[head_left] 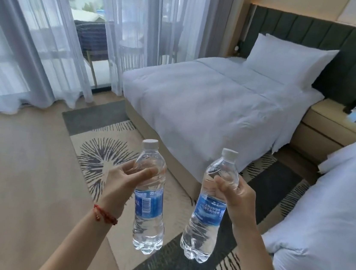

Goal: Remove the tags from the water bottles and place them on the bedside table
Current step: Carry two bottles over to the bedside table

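left hand [120, 180] grips 1 upright water bottle [150, 201], right hand [236, 194] another [208, 208], long axes vertical. bedside table [330, 124] lies at 2 o'clock, well apart, nearer the right hand.

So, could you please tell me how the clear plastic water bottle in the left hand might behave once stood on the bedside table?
The clear plastic water bottle looks full, so probably heavy enough to stand steadily. Its tall, narrow shape may tip if nudged. Thin ribbed walls likely dent under the left hand.

Blue-labelled clear bottles [150, 198] (white caps), white beds [210, 98], green headboard [350, 55] — a beige rug [107, 155] with dark starbursts.
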A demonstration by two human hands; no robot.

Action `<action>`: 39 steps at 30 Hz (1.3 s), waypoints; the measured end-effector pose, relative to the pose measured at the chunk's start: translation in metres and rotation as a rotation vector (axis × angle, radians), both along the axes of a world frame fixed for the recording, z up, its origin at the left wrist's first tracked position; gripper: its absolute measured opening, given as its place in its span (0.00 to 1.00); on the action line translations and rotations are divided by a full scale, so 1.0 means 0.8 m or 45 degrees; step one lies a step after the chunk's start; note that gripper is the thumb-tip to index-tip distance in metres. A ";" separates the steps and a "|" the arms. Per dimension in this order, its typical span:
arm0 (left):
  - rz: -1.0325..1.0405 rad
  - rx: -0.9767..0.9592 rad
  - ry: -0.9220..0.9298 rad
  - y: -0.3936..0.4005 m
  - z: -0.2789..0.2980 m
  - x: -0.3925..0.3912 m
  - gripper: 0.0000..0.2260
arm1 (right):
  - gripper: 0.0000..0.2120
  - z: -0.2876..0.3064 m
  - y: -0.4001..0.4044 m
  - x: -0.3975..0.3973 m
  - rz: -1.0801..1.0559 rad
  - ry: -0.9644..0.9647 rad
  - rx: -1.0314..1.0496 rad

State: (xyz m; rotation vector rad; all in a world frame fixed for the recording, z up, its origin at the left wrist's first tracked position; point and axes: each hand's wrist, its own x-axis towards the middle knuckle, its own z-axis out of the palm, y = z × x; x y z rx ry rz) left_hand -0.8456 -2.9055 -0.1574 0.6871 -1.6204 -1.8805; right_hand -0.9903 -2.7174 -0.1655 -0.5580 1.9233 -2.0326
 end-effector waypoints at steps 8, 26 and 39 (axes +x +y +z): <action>-0.179 -0.062 -0.008 0.002 0.013 -0.174 0.17 | 0.07 0.009 0.023 -0.137 -0.211 0.101 0.049; -0.792 -0.119 -0.103 0.036 -0.004 -0.520 0.16 | 0.06 0.003 0.085 -0.342 -0.930 0.016 0.134; -1.032 -0.214 -0.051 0.010 0.016 -0.771 0.05 | 0.08 0.018 0.057 -0.536 -1.211 0.019 0.246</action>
